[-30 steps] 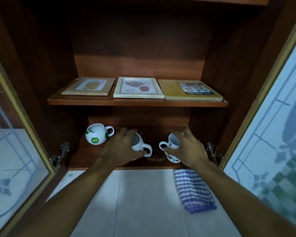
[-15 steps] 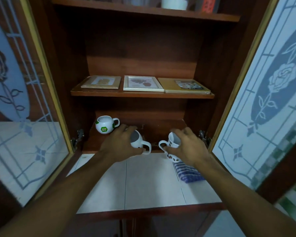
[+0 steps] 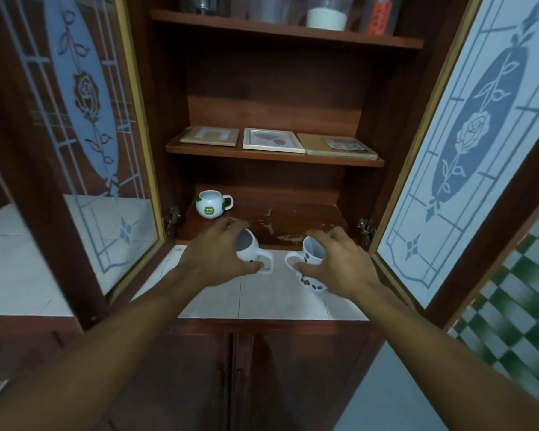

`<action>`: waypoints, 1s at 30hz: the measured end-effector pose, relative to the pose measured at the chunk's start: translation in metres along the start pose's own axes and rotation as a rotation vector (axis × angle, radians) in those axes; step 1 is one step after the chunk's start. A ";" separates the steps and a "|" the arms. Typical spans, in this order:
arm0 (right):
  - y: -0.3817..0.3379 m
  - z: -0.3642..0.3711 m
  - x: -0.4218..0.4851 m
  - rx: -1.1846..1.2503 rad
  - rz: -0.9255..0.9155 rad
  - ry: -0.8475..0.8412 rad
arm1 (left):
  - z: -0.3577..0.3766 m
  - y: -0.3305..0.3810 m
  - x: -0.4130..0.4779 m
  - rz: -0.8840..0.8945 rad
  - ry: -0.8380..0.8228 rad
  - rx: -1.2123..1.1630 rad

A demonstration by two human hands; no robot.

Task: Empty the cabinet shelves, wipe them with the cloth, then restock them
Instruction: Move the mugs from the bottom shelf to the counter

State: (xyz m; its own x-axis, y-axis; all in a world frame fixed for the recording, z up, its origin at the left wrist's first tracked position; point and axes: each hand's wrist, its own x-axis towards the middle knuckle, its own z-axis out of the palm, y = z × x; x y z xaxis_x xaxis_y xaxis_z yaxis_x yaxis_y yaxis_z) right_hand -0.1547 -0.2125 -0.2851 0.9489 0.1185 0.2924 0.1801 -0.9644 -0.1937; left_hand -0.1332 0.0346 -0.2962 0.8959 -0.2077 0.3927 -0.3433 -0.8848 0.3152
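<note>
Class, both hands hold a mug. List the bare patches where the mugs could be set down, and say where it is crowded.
Tiled counter: bare on the near side of the white mug and spotted mug. Bottom shelf: bare from the green-logo mug to the right wall. Crowded: middle shelf, filled by three flat frames; top shelf, lined with jars.

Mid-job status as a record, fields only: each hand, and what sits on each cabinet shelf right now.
left hand: grips white mug at the bottom shelf's front edge
right hand: grips spotted mug, tilted, over the counter
bottom shelf: green-logo mug at back left
middle shelf: wooden frame, white frame, tan board, flat, side by side
top shelf: jars, partly cut off
cloth: not in view
</note>
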 end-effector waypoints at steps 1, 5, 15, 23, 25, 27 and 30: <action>-0.004 -0.001 -0.006 0.005 0.000 0.000 | -0.003 0.000 -0.006 0.004 0.003 0.002; -0.025 -0.001 -0.023 0.015 0.007 0.014 | -0.020 -0.007 -0.026 0.022 0.018 -0.007; -0.106 0.001 -0.059 -0.005 0.073 0.020 | -0.066 -0.053 -0.066 0.053 -0.067 0.017; -0.156 -0.002 -0.080 -0.014 0.072 0.036 | -0.094 -0.079 -0.107 0.078 -0.094 0.026; -0.166 -0.002 -0.085 -0.005 0.063 0.024 | -0.101 -0.084 -0.117 0.071 -0.083 0.013; -0.174 -0.003 -0.090 0.008 0.046 0.025 | -0.109 -0.087 -0.128 0.054 -0.076 0.008; -0.186 -0.007 -0.095 0.013 0.020 0.008 | -0.121 -0.092 -0.143 0.010 -0.087 0.024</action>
State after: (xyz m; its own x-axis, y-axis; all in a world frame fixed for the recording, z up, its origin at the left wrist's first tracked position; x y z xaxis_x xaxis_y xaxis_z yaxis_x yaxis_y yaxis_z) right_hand -0.2804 -0.0456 -0.2704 0.9504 0.0975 0.2955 0.1646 -0.9634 -0.2116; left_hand -0.2638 0.1964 -0.2775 0.9139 -0.2513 0.3187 -0.3464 -0.8921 0.2900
